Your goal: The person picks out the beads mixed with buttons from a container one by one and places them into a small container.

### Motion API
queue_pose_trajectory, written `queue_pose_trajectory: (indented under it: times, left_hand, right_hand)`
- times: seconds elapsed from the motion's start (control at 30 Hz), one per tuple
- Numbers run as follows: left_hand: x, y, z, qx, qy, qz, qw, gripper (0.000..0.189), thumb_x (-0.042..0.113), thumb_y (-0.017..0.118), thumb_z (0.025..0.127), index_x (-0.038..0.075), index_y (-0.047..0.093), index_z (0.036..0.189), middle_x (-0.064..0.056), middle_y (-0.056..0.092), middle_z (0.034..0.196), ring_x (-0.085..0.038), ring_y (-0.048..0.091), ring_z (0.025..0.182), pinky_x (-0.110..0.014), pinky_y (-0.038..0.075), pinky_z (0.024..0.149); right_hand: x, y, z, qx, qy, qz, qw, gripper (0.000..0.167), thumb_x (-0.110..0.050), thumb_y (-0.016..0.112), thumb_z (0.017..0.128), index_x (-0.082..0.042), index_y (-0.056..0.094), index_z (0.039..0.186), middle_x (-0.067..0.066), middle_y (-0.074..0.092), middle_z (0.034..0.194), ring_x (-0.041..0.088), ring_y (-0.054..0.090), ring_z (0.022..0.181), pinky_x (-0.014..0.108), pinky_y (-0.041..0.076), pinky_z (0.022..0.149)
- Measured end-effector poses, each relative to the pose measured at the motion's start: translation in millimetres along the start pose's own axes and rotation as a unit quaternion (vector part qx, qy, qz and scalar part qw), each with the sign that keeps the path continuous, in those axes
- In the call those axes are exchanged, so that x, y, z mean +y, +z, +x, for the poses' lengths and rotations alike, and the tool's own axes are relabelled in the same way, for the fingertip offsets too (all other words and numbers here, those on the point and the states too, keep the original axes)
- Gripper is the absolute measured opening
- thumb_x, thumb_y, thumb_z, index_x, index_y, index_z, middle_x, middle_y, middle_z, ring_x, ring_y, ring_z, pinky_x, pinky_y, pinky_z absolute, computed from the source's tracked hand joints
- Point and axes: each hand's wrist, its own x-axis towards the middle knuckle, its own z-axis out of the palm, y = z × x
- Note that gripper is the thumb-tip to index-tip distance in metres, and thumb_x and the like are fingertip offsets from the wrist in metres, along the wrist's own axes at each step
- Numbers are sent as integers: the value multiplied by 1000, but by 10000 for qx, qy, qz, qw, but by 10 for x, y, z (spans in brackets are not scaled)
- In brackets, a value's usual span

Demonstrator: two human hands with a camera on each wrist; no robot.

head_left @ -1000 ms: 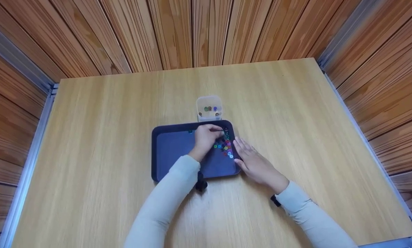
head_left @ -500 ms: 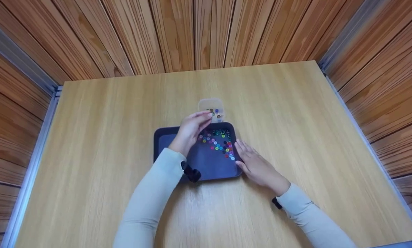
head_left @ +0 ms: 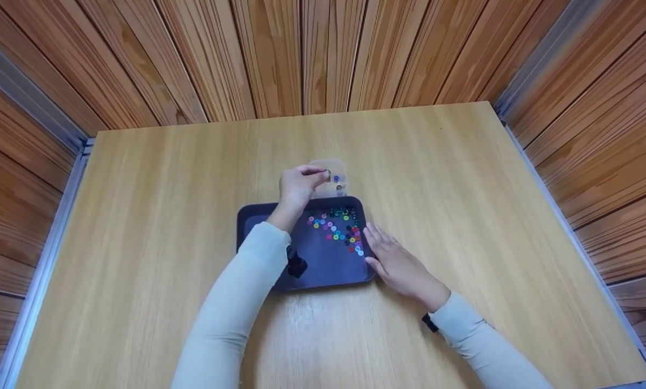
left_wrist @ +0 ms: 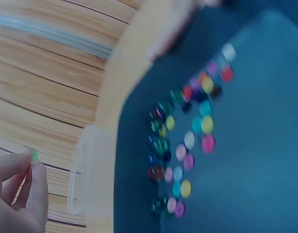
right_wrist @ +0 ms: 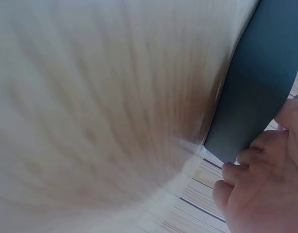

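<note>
My left hand (head_left: 297,186) is over the clear plastic box (head_left: 340,167), just beyond the tray's far edge. Between thumb and fingertips it pinches a small translucent green bead (left_wrist: 35,156). The dark blue tray (head_left: 328,278) holds many small round buttons (head_left: 330,236) in pink, yellow, white, turquoise and red. Shiny dark green beads (left_wrist: 161,145) lie along its far wall. With fingers extended, my right hand (head_left: 401,267) rests against the tray's right outer side. A blue bead (head_left: 337,178) and a brown one (head_left: 339,187) show inside the box; my left hand covers part of it.
The tray stands on a light wooden table (head_left: 155,227), with the box close behind it. Wood-plank walls (head_left: 279,54) rise at the back and sides, joined by metal profiles. A black wrist strap (head_left: 295,263) on the left forearm hangs over the tray.
My left hand has gone from the tray's far right corner, among the beads, up and left to the box. The right hand keeps its place at the tray's side.
</note>
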Motion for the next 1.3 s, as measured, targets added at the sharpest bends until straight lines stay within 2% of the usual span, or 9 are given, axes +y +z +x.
queue_pose_trajectory:
  times: [0.13, 0.23, 0.37, 0.47, 0.53, 0.7, 0.9, 1.1, 1.3]
  left_hand:
    - [-4, 44, 25, 152, 677, 1191, 9905, 15, 7, 70, 92, 5, 77, 105, -10, 76, 107, -18, 70, 97, -26, 56, 80]
    - [-28, 86, 29, 139, 1160, 1953, 9738, 17, 5, 67, 93, 3, 76, 107, -10, 75, 107, -20, 70, 98, -28, 58, 82]
    - [-96, 110, 32, 258, 1462, 2956, 9437, 16, 9, 66, 95, 6, 76, 106, -7, 75, 105, -18, 69, 97, -29, 57, 83]
    - [-135, 106, 30, 267, 1488, 3204, 9352, 17, 10, 66, 95, 7, 76, 108, -6, 74, 107, -18, 68, 99, -29, 57, 85]
    - [-144, 102, 25, 240, 1490, 3064, 9399, 18, 10, 67, 94, 6, 75, 110, -7, 74, 109, -18, 68, 100, -30, 57, 87]
    - [-135, 97, -18, 175, 1485, 2333, 9608, 20, 8, 68, 93, 3, 74, 111, -9, 74, 108, -20, 68, 100, -31, 57, 87]
    - [-177, 133, -139, -3, 1163, 1709, 9784, 19, 9, 69, 93, 6, 75, 111, -7, 74, 111, -19, 68, 101, -29, 57, 90]
    - [-313, 211, -227, -87, 1156, 1425, 9830, 18, 10, 73, 90, 5, 76, 107, -11, 75, 111, -22, 70, 103, -33, 57, 91]
    - [-468, 286, -258, -139, 1073, 1457, 9834, 18, 10, 74, 89, 7, 77, 106, -10, 75, 114, -22, 69, 106, -34, 57, 91]
  right_hand:
    - [-2, 5, -1, 65, -48, 10, 10000, 64, -33, 39, 108, -4, 12, 158, 15, 12, 167, 33, 12, 155, 53, 17, 124]
    - [-8, 3, -3, 75, -60, 15, 10000, 64, -33, 39, 108, -4, 12, 158, 15, 12, 167, 33, 12, 155, 53, 17, 124]
    - [-14, 10, 6, 4, -52, 19, 10000, 64, -33, 37, 108, -5, 11, 158, 15, 11, 167, 33, 12, 155, 53, 16, 124]
    - [-11, 16, 10, -2, -47, 3, 10000, 64, -34, 38, 108, -5, 11, 159, 15, 12, 167, 33, 12, 155, 52, 16, 124]
    - [-5, 19, 8, -1, -45, -26, 10000, 64, -34, 38, 108, -5, 11, 159, 15, 12, 167, 33, 12, 155, 52, 16, 125]
    - [4, 13, -1, 45, -124, -48, 9999, 64, -33, 37, 108, -4, 11, 158, 16, 11, 167, 34, 12, 155, 51, 16, 125]
    - [4, 7, -4, 71, -137, 33, 9999, 64, -31, 39, 108, -4, 11, 158, 16, 10, 167, 34, 12, 154, 52, 17, 124]
    - [14, 9, -2, 150, -304, -61, 9994, 63, -29, 39, 108, 1, 13, 157, 20, 14, 165, 36, 14, 154, 52, 17, 124]
    - [15, 15, 7, 165, -362, -102, 9992, 62, -28, 38, 108, 2, 14, 156, 21, 14, 165, 37, 14, 154, 52, 17, 124]
